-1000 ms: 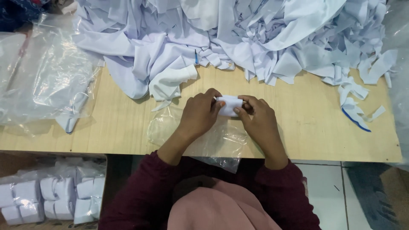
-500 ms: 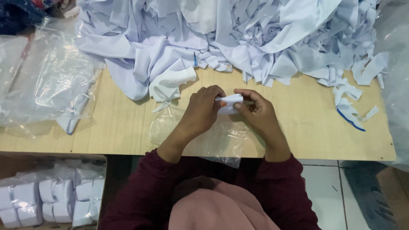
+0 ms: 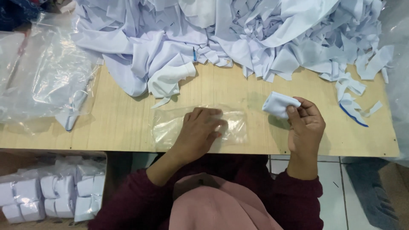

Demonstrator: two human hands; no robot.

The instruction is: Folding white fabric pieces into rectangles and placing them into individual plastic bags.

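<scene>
Two hands are busy in the single head view I have. My right hand (image 3: 306, 123) pinches a small folded white cloth (image 3: 279, 104) between thumb and fingertips, lifted just off the wooden table (image 3: 128, 127), to the right of the clear plastic bag (image 3: 170, 125). My left hand (image 3: 200, 130) lies flat on that bag, fingers spread, pressing it down and closed on nothing.

As I judge it, the fold is the weak point: only one edge of the cloth is pinched, so the free end could spring open. The bag is slippery film; under a flat palm it could slide, and I cannot tell which way its mouth faces, so the cloth could snag.

The cloth's long axis runs from upper left to lower right, its free end pointing left towards the bag. The bag lies lengthwise left to right along the near table edge. Beyond it sits a heap of white fabric pieces (image 3: 255, 34).
</scene>
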